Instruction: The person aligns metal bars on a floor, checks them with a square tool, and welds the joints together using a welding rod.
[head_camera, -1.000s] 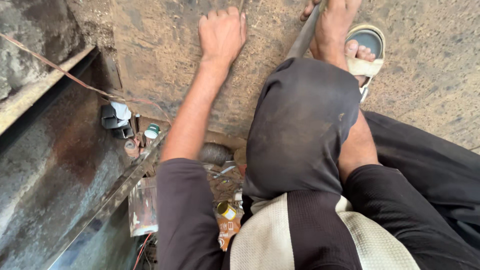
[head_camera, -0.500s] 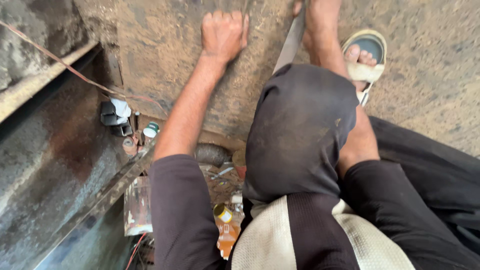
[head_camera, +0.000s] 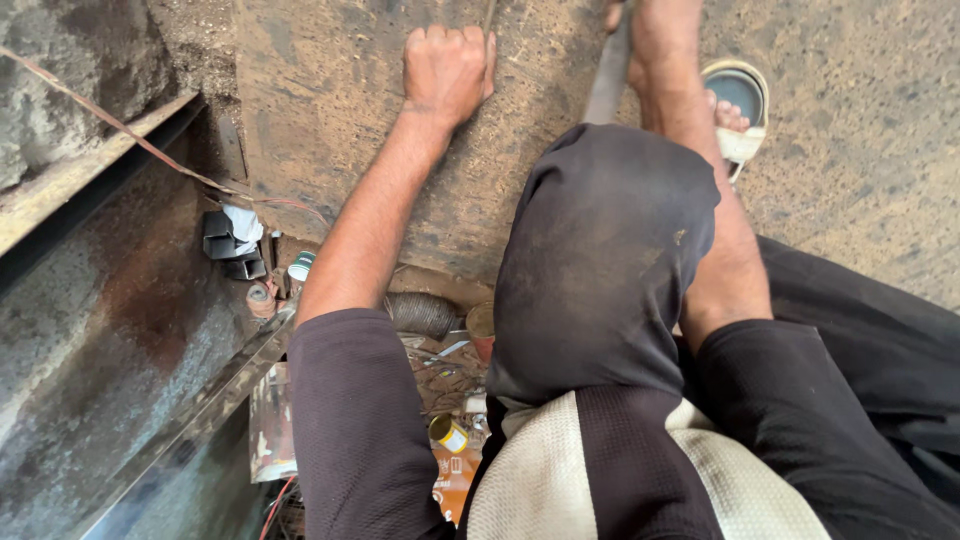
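Looking straight down here. The left hand (head_camera: 447, 68) is curled into a loose fist, knuckles up, pressed down on a big rusty brown metal sheet (head_camera: 330, 120) near the top of the view. A thin rod or stick (head_camera: 489, 14) pokes out just past its fingers at the top edge, and the fingers look closed around its end, though it's too small to be totally sure.

The right hand (head_camera: 655, 30) is mostly cut off by the top edge, so I can't tell if the fingers are closed or spread. It sits right at the upper end of a long flat grey metal bar (head_camera: 608, 75), which runs down from there and disappears behind the bent knee in dark trousers (head_camera: 600, 260). The bar lies just right of the left hand, a small gap of rusty sheet between them.

A foot in a sandal (head_camera: 738, 110) is planted on the sheet just right of the right forearm.

Below the sheet's near edge there's a cluttered pit: a grey ribbed hose piece (head_camera: 420, 313), a small yellow tin (head_camera: 448, 433), and some black angle brackets (head_camera: 230, 250) next to a steel beam (head_camera: 120, 330) on the left.
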